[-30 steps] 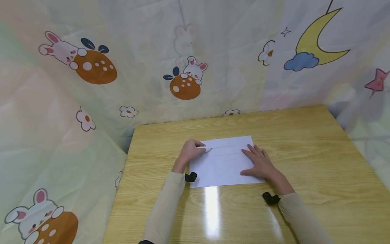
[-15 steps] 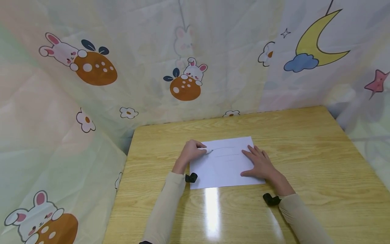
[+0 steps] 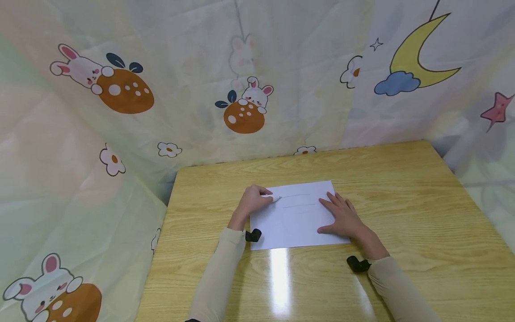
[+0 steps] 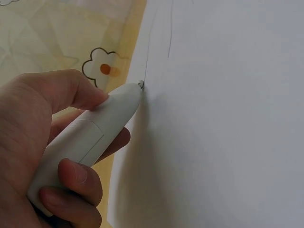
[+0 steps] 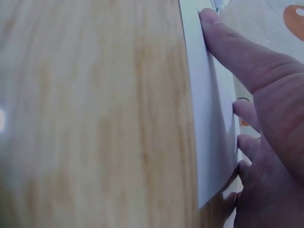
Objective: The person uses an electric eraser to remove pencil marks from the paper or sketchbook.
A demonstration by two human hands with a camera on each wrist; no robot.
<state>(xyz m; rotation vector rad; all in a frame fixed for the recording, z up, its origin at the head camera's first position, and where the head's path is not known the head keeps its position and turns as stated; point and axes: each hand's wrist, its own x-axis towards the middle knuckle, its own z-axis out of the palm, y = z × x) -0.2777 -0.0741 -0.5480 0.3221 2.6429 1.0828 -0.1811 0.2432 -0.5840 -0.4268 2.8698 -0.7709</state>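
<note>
Almost nothing has moved since the earlier frame: the left hand (image 3: 252, 199) clamps its fingers round a white, rounded, pen-shaped tool (image 4: 95, 133), tip at the left end of a thin line (image 3: 297, 195) on the white rectangular paper sheet (image 3: 295, 230). The right hand (image 3: 342, 215), fingers spread apart, touches the sheet's right side on the yellow wood-grain worktop (image 3: 193, 232).

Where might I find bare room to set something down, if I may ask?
The table is bare right of the right hand, left of the left hand, and between the paper and printed curtain. It is crowded at the paper's two sides: left hand holding a white pen-like tool, right hand spread.
</note>
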